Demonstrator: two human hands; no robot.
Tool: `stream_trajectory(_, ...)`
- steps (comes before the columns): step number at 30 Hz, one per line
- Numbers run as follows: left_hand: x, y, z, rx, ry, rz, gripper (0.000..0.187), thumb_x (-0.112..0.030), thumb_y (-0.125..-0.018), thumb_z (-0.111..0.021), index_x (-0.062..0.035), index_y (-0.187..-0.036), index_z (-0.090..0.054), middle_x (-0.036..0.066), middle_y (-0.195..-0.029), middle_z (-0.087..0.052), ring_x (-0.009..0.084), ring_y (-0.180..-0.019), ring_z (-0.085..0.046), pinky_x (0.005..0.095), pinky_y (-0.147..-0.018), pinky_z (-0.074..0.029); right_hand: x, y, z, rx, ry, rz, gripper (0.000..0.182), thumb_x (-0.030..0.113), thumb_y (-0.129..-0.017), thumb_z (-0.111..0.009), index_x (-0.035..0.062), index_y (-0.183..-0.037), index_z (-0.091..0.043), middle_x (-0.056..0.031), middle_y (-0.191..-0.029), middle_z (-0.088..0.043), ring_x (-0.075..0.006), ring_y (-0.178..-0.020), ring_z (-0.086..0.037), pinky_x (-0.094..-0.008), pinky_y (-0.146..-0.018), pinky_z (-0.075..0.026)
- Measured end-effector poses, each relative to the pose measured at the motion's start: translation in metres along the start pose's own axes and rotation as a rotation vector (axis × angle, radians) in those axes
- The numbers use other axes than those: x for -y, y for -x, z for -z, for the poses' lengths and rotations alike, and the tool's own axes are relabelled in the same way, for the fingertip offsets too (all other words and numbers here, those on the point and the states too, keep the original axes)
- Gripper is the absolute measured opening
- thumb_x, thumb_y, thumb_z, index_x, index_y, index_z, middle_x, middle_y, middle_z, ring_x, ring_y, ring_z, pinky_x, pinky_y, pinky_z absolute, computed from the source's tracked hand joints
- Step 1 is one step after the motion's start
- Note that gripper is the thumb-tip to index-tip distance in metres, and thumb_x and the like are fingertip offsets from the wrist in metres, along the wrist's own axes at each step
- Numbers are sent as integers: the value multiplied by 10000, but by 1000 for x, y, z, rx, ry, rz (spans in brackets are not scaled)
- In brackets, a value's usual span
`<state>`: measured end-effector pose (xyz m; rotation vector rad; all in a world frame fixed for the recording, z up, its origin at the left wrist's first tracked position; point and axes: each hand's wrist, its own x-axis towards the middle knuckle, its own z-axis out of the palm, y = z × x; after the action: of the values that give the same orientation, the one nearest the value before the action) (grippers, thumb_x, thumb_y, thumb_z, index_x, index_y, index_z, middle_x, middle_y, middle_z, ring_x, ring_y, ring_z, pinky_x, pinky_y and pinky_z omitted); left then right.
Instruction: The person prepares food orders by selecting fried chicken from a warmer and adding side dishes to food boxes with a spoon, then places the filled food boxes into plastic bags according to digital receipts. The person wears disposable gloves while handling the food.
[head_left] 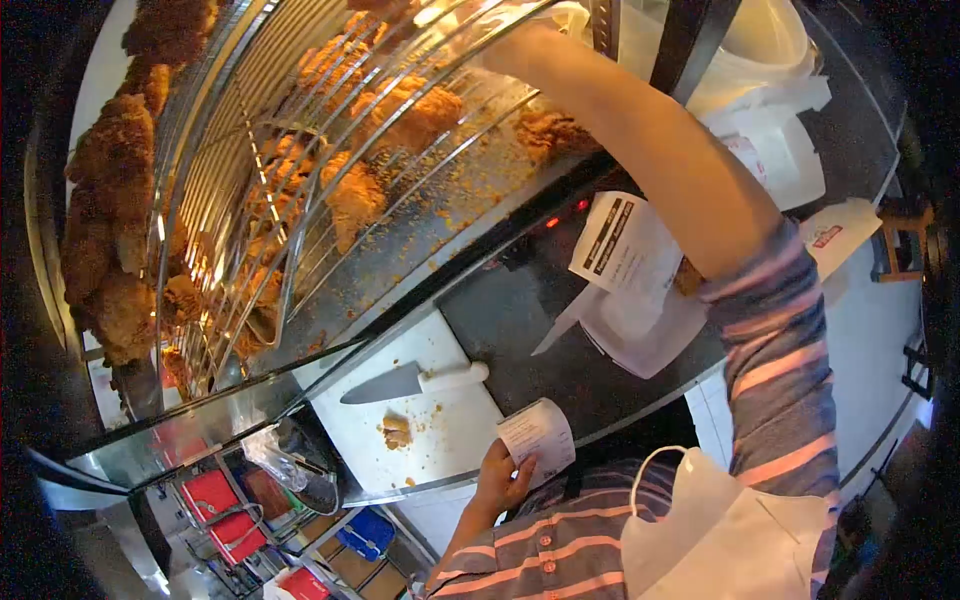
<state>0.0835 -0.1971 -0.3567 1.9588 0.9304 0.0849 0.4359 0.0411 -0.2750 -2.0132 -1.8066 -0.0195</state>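
Note:
My left hand [505,482] is closed on a printed paper slip [540,437], close to the front of my striped shirt. My bare right forearm [640,130] reaches up over the counter into a lit food warmer; the hand [495,40] there is mostly lost in glare, and its fingers are hidden. Fried chicken pieces [408,112] lie on the crumb-strewn warmer tray [400,255] beneath curved wire racks [290,215]. Beside my left hand, a white cutting board [360,450] carries a white-handled knife [415,382] and a small piece of food [396,431].
White paper boxes [650,335] stand on the dark counter [510,320], with another printed slip [620,245] over them. A translucent tub [755,50] is at the upper right. Larger fried pieces [110,200] line the left side. Red cases [220,515] sit at the lower left.

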Motion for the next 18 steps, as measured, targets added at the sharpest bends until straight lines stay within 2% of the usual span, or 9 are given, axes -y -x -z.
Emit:
stream_trajectory(3, -2, 4, 0, -14, -21, 44, 244, -115, -795, -533, -14, -1014, -570, 204, -1071, -526, 372, -991, -487, 412, -865, -381, -2, -18, -3, 11, 7, -39, 413, 282, -716, -592, 87, -1072, -518, -115, -1065, -517, -270, -1029, -462, -401, -881, -359)
stream_trajectory(7, 5, 20, -1, -71, 121, 123, 233, -129, -812, -526, -11, -1006, -577, 217, -1065, -524, 368, -1001, -489, 408, -864, -387, -4, -18, -1, -14, 13, -59, 412, 300, -729, -575, 105, -1086, -514, -103, -1068, -510, -263, -1022, -459, -395, -874, -364)
stream_trajectory(14, 4, 27, 11, -158, 73, 77, 222, -99, -807, -526, -15, -1005, -580, 185, -1066, -537, 356, -991, -505, 400, -869, -386, 0, 76, 35, -194, 202, -128, 411, 331, -752, -545, 136, -1111, -508, -81, -1073, -497, -252, -1012, -454, -384, -860, -371)
stream_trajectory(15, 3, 25, 11, -184, 149, 47, 222, -94, -805, -521, -11, -1003, -579, 183, -1048, -549, 359, -984, -505, 404, -867, -384, 3, 87, 35, -212, 254, -156, 411, 335, -755, -541, 140, -1115, -507, -78, -1074, -495, -250, -1010, -454, -383, -858, -372)
stream_trajectory(17, 0, 21, 10, -172, 155, 34, 221, -91, -804, -519, -7, -999, -579, 186, -1037, -555, 360, -979, -505, 403, -865, -382, 3, 93, 32, -106, 293, -196, 411, 344, -762, -532, 149, -1122, -505, -71, -1075, -491, -247, -1007, -452, -379, -854, -374)
stream_trajectory(18, -4, 19, 10, -165, 155, 29, 220, -89, -803, -518, -5, -997, -579, 187, -1032, -558, 361, -976, -505, 403, -864, -381, -5, 85, 28, 195, 193, -241, 440, 329, -737, -560, 150, -1134, -494, -73, -1132, -466, -250, -1033, -435, -385, -869, -365)
